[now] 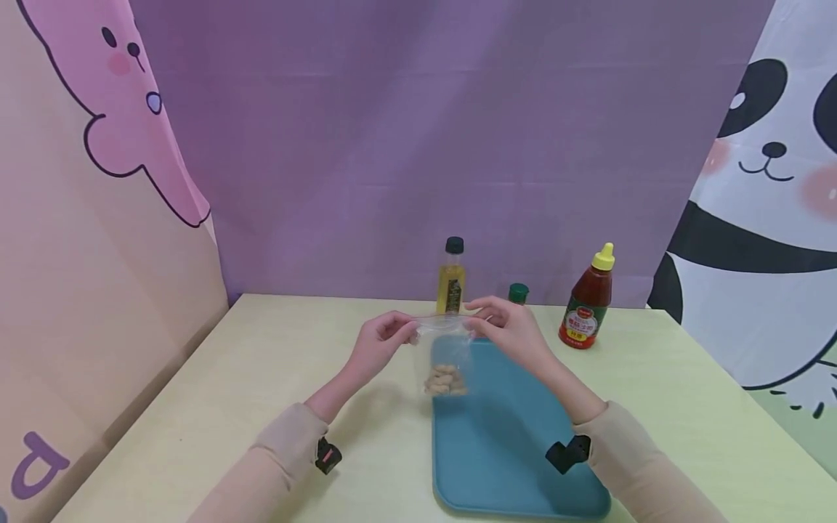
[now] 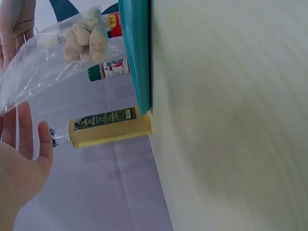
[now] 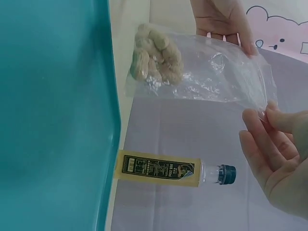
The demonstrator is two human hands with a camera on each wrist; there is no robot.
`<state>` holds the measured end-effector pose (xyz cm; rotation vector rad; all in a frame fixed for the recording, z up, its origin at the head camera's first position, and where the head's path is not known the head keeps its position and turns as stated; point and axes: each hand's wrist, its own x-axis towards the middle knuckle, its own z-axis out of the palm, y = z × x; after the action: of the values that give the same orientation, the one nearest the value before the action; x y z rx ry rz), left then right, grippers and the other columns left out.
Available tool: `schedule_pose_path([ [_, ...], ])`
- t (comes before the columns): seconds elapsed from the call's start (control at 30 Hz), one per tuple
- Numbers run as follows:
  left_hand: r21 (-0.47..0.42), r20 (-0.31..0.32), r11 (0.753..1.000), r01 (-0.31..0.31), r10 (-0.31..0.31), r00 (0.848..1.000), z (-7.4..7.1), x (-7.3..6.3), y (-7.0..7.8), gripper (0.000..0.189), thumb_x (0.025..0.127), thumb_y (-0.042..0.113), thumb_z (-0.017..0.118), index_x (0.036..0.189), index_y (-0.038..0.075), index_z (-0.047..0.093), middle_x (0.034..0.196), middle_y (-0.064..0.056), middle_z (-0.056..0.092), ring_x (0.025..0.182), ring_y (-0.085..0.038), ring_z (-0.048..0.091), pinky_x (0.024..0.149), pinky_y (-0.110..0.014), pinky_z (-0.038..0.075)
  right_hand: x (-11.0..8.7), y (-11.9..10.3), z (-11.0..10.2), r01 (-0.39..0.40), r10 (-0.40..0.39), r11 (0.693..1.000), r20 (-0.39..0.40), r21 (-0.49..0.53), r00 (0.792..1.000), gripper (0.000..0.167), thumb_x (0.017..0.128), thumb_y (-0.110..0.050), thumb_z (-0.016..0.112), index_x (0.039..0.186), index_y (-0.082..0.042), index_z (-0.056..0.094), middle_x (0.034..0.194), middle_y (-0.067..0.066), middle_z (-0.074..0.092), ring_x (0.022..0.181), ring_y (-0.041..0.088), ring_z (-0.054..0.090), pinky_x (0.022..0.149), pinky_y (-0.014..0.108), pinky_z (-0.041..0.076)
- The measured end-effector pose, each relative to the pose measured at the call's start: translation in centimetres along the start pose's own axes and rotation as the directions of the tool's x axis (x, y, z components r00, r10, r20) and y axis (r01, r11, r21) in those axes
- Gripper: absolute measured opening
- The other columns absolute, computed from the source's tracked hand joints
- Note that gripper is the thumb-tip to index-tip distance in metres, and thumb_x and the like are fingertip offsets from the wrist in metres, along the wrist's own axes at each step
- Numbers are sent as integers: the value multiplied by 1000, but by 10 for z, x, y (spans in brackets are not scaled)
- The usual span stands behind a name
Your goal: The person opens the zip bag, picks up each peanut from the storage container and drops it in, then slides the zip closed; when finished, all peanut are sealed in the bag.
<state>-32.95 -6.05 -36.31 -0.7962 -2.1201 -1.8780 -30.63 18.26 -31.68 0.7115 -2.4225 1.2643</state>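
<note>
A clear zip bag [image 1: 445, 349] hangs upright between both hands, above the left edge of a blue tray [image 1: 523, 443]. Several peanuts in their shells [image 3: 156, 55] lie at its bottom. My left hand [image 1: 386, 338] pinches the top left corner of the bag between thumb and fingers. At the opposite top corner, my right hand [image 1: 510, 330] pinches the film, thumb against forefinger, as the right wrist view shows up close. The bag's top edge is stretched between the two hands.
Behind the bag stands an oil bottle [image 1: 451, 280] with a dark cap. A small green-capped bottle [image 2: 110, 69] is partly hidden by the right hand in the head view. A red sauce bottle [image 1: 587, 301] with a yellow top stands at the back right of the table [image 1: 294, 349].
</note>
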Motion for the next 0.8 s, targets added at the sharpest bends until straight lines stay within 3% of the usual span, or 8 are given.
schedule_pose_path([
  [0.23,126,24,991,-43,40,999,5,1,4,19,92,21,61,95,3,66,85,-12,69,78,-17,65,71,-23,54,-3,-1,-7,-34,34,999,14,-19,999,26,88,-22,64,113,-11,64,86,8,70,70,11,68,68,28,57],
  [0.43,191,27,977,-90,87,996,9,4,0,15,91,22,63,89,7,67,83,-5,68,78,-17,63,72,-23,53,-6,5,-10,-20,20,1000,35,-16,999,27,88,-22,65,112,-9,64,88,11,70,74,19,70,71,38,58],
  [0.63,133,-13,989,-58,61,998,16,5,3,17,89,23,64,95,8,68,85,-8,69,78,-25,65,70,-24,54,-9,9,-16,-23,25,1000,69,-19,997,28,89,-21,64,114,-7,63,91,12,71,76,16,69,73,33,58],
  [0.8,71,-33,996,-45,47,998,23,6,5,19,87,23,67,95,6,68,85,-12,69,74,-16,65,70,-26,56,-7,10,-18,-25,34,996,103,-86,994,34,89,-25,65,119,-10,62,96,10,69,80,16,65,70,24,55],
])
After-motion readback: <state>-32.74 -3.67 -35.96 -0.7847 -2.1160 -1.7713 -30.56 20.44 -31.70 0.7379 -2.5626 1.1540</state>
